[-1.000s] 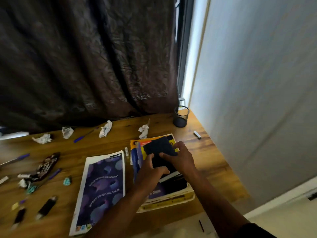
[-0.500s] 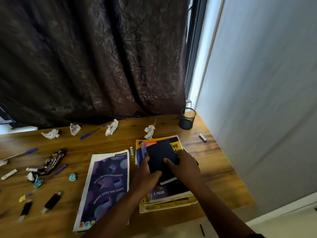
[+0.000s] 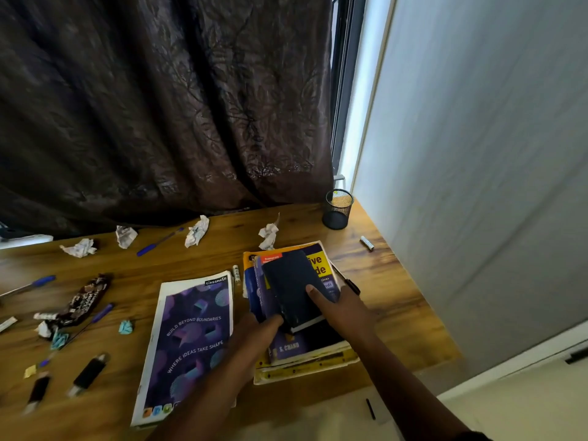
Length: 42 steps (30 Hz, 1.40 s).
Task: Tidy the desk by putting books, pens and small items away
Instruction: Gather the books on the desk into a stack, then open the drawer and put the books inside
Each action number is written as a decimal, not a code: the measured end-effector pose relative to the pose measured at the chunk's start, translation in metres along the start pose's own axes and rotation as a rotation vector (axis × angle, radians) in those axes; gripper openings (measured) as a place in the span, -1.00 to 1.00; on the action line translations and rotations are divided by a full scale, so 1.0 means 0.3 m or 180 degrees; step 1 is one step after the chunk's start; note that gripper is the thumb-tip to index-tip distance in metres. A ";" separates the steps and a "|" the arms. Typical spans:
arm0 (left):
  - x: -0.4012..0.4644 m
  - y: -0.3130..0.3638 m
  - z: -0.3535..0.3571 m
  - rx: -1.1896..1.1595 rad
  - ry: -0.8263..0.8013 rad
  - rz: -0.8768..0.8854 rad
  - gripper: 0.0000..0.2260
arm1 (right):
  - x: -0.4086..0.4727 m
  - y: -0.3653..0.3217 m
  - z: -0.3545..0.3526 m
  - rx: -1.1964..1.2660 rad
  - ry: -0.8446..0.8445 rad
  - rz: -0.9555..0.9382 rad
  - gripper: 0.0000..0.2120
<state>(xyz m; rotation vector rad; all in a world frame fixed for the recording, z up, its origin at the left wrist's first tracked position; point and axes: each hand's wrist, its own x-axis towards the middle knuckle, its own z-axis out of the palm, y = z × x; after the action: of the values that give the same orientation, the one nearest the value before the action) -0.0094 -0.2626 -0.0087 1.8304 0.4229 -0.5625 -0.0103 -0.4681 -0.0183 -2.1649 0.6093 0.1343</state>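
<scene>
Now dark book between hands.

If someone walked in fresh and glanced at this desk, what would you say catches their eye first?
Most likely both hands, the left hand and right hand, on a small dark notebook atop the book stack near the desk's right end. Next, the large purple notebook lying flat just left of the stack. Then the crumpled paper balls strewn along the desk's far edge by the dark curtain.
</scene>
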 end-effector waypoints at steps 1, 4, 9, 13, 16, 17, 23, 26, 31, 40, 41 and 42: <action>0.002 -0.002 -0.001 -0.0072 0.0016 -0.0033 -0.57 | -0.002 -0.002 0.002 0.0035 -0.0007 -0.0037 -0.11; 0.006 -0.019 -0.005 -0.0428 0.0037 -0.0089 -0.70 | -0.004 -0.016 -0.002 -0.0024 0.0022 -0.0086 -0.17; -0.034 -0.046 0.045 -0.0472 0.0016 -0.0026 -0.74 | 0.002 -0.048 -0.018 -0.0506 0.0255 0.0022 -0.14; -0.059 -0.063 0.070 -0.0346 0.0190 0.0166 -0.67 | -0.010 -0.045 0.000 -0.0526 0.0273 0.0076 -0.11; -0.053 -0.047 0.056 -0.0440 0.0116 0.0093 -0.58 | -0.014 -0.038 0.014 -0.0306 0.0206 0.0158 -0.07; -0.051 -0.043 0.050 -0.0400 0.0118 0.0109 -0.55 | -0.014 -0.039 0.015 -0.0226 0.0177 0.0186 -0.06; -0.053 -0.083 0.007 -0.0673 0.0184 0.0058 -0.87 | -0.024 -0.036 0.004 -0.0219 0.0178 0.0129 -0.08; -0.091 -0.122 -0.025 -0.0899 0.0239 0.0037 -0.82 | -0.043 -0.026 0.000 -0.0420 0.0369 -0.0087 -0.13; -0.175 -0.227 -0.083 -0.0820 0.0243 0.0252 -0.71 | -0.152 -0.024 0.063 -0.1113 0.1241 -0.1110 -0.42; -0.345 -0.405 -0.161 -0.1036 -0.0003 0.0345 -0.82 | -0.435 0.004 0.247 -0.0877 0.0830 -0.2271 -0.58; -0.359 -0.426 -0.165 -0.1152 -0.0008 0.0226 -0.82 | -0.469 0.012 0.259 -0.0768 0.0799 -0.2381 -0.60; -0.369 -0.449 -0.167 -0.1274 -0.0006 0.0087 -0.82 | -0.497 0.023 0.272 -0.0704 0.0798 -0.2498 -0.64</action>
<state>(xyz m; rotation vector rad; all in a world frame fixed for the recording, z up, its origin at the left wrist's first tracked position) -0.1650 -0.1738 -0.0369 1.4494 0.4714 -0.4251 -0.1344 -0.3524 -0.0290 -2.4968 -0.1637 -0.5173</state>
